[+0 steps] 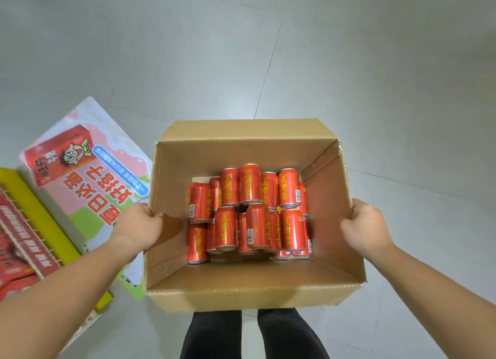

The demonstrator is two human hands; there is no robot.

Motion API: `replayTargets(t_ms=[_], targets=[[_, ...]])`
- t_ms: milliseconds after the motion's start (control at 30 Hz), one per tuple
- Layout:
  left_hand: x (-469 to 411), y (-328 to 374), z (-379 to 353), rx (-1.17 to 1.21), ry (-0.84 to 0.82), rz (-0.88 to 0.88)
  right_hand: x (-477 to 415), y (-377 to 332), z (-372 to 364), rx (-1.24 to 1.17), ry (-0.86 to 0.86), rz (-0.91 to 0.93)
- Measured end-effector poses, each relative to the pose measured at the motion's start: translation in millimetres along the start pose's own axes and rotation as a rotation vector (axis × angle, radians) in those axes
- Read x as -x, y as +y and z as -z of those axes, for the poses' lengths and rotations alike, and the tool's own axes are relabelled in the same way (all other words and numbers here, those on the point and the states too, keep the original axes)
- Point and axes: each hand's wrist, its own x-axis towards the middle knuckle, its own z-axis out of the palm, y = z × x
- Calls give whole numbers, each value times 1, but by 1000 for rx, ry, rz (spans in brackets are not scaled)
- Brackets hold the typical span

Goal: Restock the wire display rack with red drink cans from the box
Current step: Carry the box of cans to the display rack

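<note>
An open cardboard box (241, 289) sits in the middle of the view, above my legs. Several red drink cans (252, 211) with yellow lettering lie stacked on their sides inside it. My left hand (139, 227) grips the box's left wall at the rim, fingers curled over the edge. My right hand (365, 227) grips the right wall the same way. The wire display rack (24, 240) shows at the far left edge, with a yellow frame and red packs in it.
A printed promotional sign (94, 176) in red, pink and green lies just left of the box, beside the rack. Pale grey floor (295, 63) spreads ahead and to the right. My legs (252, 334) stand under the box's near edge.
</note>
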Motion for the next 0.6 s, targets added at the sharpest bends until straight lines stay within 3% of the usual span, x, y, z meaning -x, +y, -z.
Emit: replayTargets(t_ms=[300, 600], targets=[[100, 92, 172, -6, 116, -91, 72, -98, 169, 8, 43, 119], [74, 150, 283, 114, 147, -161, 49, -235, 267, 91, 180, 236]])
